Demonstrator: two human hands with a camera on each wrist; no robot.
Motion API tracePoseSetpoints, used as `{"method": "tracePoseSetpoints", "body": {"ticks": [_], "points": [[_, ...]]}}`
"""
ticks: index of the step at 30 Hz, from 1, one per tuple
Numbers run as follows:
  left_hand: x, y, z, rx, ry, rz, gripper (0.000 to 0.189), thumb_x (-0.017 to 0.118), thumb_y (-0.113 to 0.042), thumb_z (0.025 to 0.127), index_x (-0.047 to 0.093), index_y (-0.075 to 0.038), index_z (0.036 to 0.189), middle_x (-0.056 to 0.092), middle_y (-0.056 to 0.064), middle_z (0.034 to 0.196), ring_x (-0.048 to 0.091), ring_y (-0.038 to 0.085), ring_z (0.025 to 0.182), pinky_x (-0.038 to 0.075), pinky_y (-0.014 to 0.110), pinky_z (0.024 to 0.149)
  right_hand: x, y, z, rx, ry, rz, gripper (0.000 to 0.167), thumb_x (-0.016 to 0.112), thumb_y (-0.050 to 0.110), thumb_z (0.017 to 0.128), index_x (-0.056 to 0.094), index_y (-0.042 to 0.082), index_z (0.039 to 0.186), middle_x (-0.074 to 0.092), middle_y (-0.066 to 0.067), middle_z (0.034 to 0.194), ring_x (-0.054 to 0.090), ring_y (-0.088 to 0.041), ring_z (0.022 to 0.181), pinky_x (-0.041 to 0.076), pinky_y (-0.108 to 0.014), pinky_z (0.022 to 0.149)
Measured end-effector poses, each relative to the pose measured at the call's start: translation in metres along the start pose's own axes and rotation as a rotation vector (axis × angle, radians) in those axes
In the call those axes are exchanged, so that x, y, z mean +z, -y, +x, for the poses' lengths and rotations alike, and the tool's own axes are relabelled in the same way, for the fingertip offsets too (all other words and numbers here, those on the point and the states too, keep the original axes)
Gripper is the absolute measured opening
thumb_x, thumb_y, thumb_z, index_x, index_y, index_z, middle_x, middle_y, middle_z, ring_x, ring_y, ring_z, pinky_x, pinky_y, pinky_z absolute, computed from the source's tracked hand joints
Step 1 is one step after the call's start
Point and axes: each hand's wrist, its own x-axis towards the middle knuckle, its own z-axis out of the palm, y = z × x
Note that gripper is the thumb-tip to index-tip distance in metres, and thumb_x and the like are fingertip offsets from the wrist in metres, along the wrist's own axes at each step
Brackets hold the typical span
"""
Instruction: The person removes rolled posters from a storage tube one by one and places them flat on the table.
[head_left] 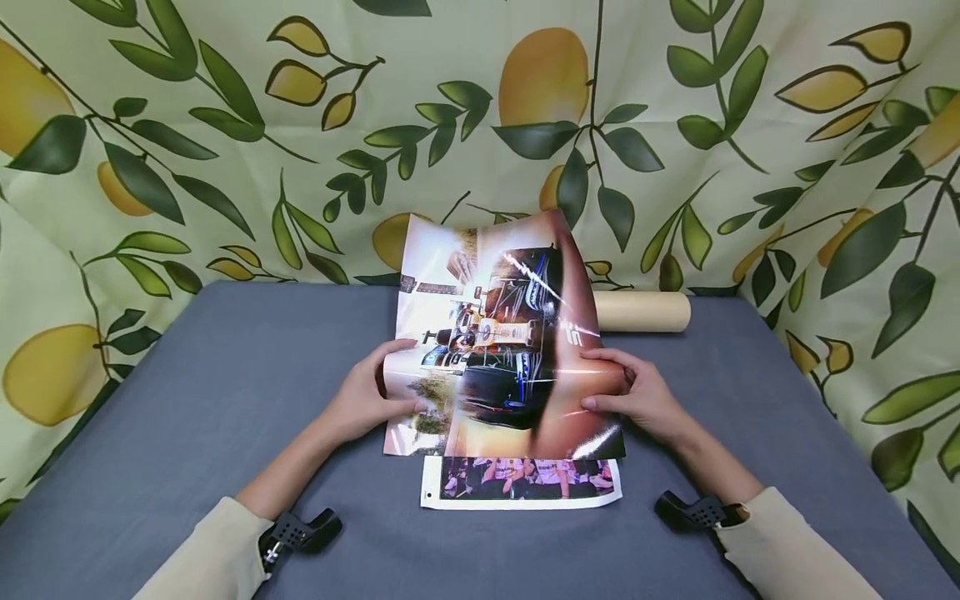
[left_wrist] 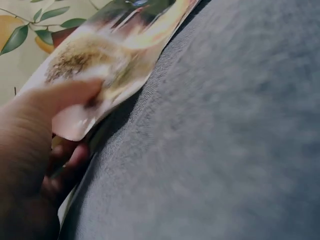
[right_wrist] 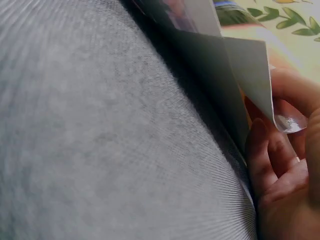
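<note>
left hand [head_left: 362, 398] and right hand [head_left: 651, 402] grip the left and right edges of a glossy poster [head_left: 498, 333], partly covering a nearer print [head_left: 525, 485]. uneven pulling could crease the poster's bowed surface.

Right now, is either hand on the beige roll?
No, the left hand and right hand grip opposite sides of the car poster, while the beige roll lies behind it.
</note>
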Motion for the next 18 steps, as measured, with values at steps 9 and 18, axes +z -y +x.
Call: {"method": "tracePoseSetpoints", "body": {"ticks": [9,18], "points": [[0.006,0.002,0.012,0.012,-0.214,0.027,0.049,0.088,-0.011,0.078,0.067,-0.01,0.123,0.07,0.015,0.095,0.056,0.005,0.064,0.049,0.022,0.055,0.003,-0.003,0.009,-0.005,-0.138,-0.074,0.049,0.076,-0.006,0.083,0.066,0.016,0.125,0.071,0.018,0.103,0.065,-0.001,0.086,0.054,-0.018,0.073],[0.008,0.003,0.01,0.001,-0.254,-0.068,0.038,0.085,-0.005,0.08,0.068,0.001,0.113,0.07,0.021,0.097,0.061,0.001,0.067,0.051,0.02,0.057,0.004,-0.008,0.013,-0.053,-0.165,0.008,0.038,0.074,0.001,0.088,0.072,0.032,0.11,0.074,0.018,0.095,0.066,0.002,0.082,0.053,-0.015,0.071]]}}
